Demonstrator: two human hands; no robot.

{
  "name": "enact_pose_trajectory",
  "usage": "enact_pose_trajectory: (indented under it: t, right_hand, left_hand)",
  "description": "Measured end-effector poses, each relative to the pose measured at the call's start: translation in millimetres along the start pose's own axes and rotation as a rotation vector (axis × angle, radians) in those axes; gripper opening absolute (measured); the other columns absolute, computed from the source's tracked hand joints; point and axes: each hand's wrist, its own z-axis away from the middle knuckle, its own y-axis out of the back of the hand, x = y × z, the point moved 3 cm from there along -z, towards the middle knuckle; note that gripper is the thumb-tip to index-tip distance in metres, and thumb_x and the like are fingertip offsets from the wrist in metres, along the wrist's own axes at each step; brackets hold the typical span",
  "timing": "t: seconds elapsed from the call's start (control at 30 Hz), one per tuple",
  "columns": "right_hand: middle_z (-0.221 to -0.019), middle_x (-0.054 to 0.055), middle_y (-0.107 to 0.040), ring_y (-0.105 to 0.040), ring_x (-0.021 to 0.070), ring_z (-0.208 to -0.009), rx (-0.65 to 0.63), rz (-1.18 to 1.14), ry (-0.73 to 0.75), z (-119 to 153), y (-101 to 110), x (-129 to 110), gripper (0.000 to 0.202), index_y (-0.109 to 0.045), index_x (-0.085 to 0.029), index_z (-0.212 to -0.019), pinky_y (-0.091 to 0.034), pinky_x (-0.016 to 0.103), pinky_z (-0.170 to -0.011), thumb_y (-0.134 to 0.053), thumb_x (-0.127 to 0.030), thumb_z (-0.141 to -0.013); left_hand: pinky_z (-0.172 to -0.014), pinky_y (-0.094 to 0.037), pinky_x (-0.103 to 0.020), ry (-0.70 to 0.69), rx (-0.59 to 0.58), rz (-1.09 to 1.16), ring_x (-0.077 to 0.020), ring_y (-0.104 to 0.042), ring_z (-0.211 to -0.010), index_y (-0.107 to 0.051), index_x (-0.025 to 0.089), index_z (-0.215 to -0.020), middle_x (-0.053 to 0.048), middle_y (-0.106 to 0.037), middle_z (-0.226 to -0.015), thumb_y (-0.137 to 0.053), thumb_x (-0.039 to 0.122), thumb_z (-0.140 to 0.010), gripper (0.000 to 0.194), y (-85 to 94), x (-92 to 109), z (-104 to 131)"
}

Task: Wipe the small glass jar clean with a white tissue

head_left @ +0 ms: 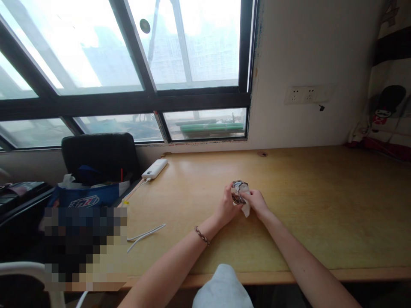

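Both my hands meet over the middle of the wooden desk [305, 205]. My left hand [227, 207], with a braided bracelet at the wrist, holds a small crumpled silvery wrapper [239, 189] from its left side. My right hand [257, 202] grips the same wrapper from the right, and a bit of white paper or tissue [246, 210] sticks out below between the hands. What is inside the wrapper is hidden.
A white power bank [155, 168] lies at the desk's back left, and a white cable [144, 235] trails near the left edge. Left of the desk stands a black chair [99, 154] with bags. Wall sockets [302, 95] sit above the desk.
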Motion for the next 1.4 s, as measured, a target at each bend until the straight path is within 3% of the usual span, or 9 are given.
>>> enact_pose_trajectory:
  t: [0.07, 0.2, 0.4, 0.5, 0.63, 0.73, 1.1, 1.27, 1.4]
  right_hand:
    - [-0.060, 0.005, -0.064, -0.056, 0.0179, -0.057, -0.013, -0.028, -0.026, -1.6, -1.1, 3.6, 0.033, -0.065, -0.010, -0.069, -0.036, 0.022, -0.048, -0.054, -0.040, -0.065]
    - [-0.056, 0.006, -0.061, -0.052, 0.0155, -0.053, 0.199, 0.231, 0.120, 4.8, 6.8, -7.9, 0.037, -0.063, -0.012, -0.063, -0.031, 0.022, -0.048, -0.048, -0.045, -0.071]
    - [-0.057, 0.006, -0.059, -0.049, 0.0129, -0.052, 0.357, 0.293, 0.356, 15.4, 16.0, -29.4, 0.047, -0.061, -0.012, -0.061, -0.031, 0.022, -0.052, -0.037, -0.049, -0.079]
    - [-0.052, 0.004, -0.057, -0.048, 0.0133, -0.050, 0.269, 0.113, 0.220, 9.3, 14.6, -23.5, 0.049, -0.062, -0.011, -0.061, -0.031, 0.022, -0.049, -0.042, -0.054, -0.073]
    - [-0.061, 0.006, -0.061, -0.052, 0.0153, -0.052, -0.068, -0.326, -0.046, 2.8, 0.8, -12.2, 0.049, -0.064, -0.008, -0.075, -0.036, 0.023, -0.048, -0.051, -0.054, -0.065]
    - [-0.066, 0.007, -0.063, -0.054, 0.0162, -0.053, -0.219, -0.439, -0.084, 3.8, -7.0, -9.3, 0.042, -0.063, -0.009, -0.079, -0.039, 0.025, -0.050, -0.055, -0.047, -0.063]
    - [-0.063, 0.006, -0.062, -0.052, 0.0140, -0.055, 0.290, 0.386, 0.344, 15.1, 8.0, -24.8, 0.036, -0.062, -0.015, -0.072, -0.033, 0.022, -0.053, -0.039, -0.042, -0.079]
    - [-0.058, 0.004, -0.058, -0.050, 0.0130, -0.052, 0.322, 0.526, 0.470, 24.5, 7.0, -31.5, 0.033, -0.058, -0.016, -0.075, -0.031, 0.022, -0.053, -0.037, -0.040, -0.082]
    - [-0.060, 0.003, -0.058, -0.051, 0.0131, -0.054, 0.275, 0.491, 0.450, 20.0, 5.3, -29.0, 0.029, -0.058, -0.017, -0.074, -0.032, 0.022, -0.055, -0.041, -0.039, -0.080]
  left_hand:
    - [-0.085, -0.040, -0.035, 0.008, -0.013, -0.009, -0.0210, -0.049, -0.099, -0.028, 0.017, -0.120, -0.012, -0.045, -0.112, -0.065, 0.018, -0.058, 0.072, 0.2, 0.2, -0.3]
    - [-0.078, -0.045, -0.033, 0.081, -0.054, 0.009, -0.0192, -0.055, -0.088, -0.030, 0.020, -0.121, -0.008, -0.054, -0.104, -0.069, 0.024, -0.055, 0.077, 3.3, 1.0, -1.7]
    - [-0.089, -0.038, -0.036, 0.081, -0.084, 0.218, -0.0217, -0.049, -0.104, -0.035, 0.022, -0.121, -0.008, -0.051, -0.114, -0.073, 0.026, -0.052, 0.079, 10.6, 4.4, -7.7]
    - [-0.090, -0.039, -0.036, 0.144, -0.109, 0.436, -0.0225, -0.048, -0.106, -0.034, 0.019, -0.122, -0.011, -0.050, -0.116, -0.074, 0.023, -0.050, 0.082, 8.8, -2.8, -11.3]
    - [-0.089, -0.039, -0.037, 0.300, -0.136, 0.665, -0.0230, -0.050, -0.104, -0.033, 0.017, -0.123, -0.011, -0.055, -0.110, -0.075, 0.021, -0.048, 0.086, 6.0, -14.5, -14.5]
    - [-0.086, -0.041, -0.038, 0.372, -0.206, 0.770, -0.0241, -0.051, -0.101, -0.033, 0.018, -0.124, -0.011, -0.054, -0.111, -0.074, 0.022, -0.051, 0.084, 6.0, -14.0, -14.6]
    - [-0.079, -0.044, -0.034, 0.469, -0.260, 0.845, -0.0224, -0.056, -0.089, -0.052, 0.011, -0.109, -0.012, -0.060, -0.100, -0.062, 0.041, -0.064, 0.055, 5.6, -12.1, -12.3]
    - [-0.056, -0.045, -0.024, 0.576, -0.273, 0.898, -0.0127, -0.056, -0.060, -0.053, 0.012, -0.108, -0.006, -0.061, -0.073, -0.037, 0.057, -0.074, 0.059, 1.8, -24.3, -10.3]
    - [-0.041, -0.038, -0.019, 0.619, -0.290, 0.857, -0.0100, -0.051, -0.048, -0.053, 0.011, -0.109, -0.005, -0.058, -0.066, -0.030, 0.063, -0.073, 0.067, 0.3, -29.5, -10.2]
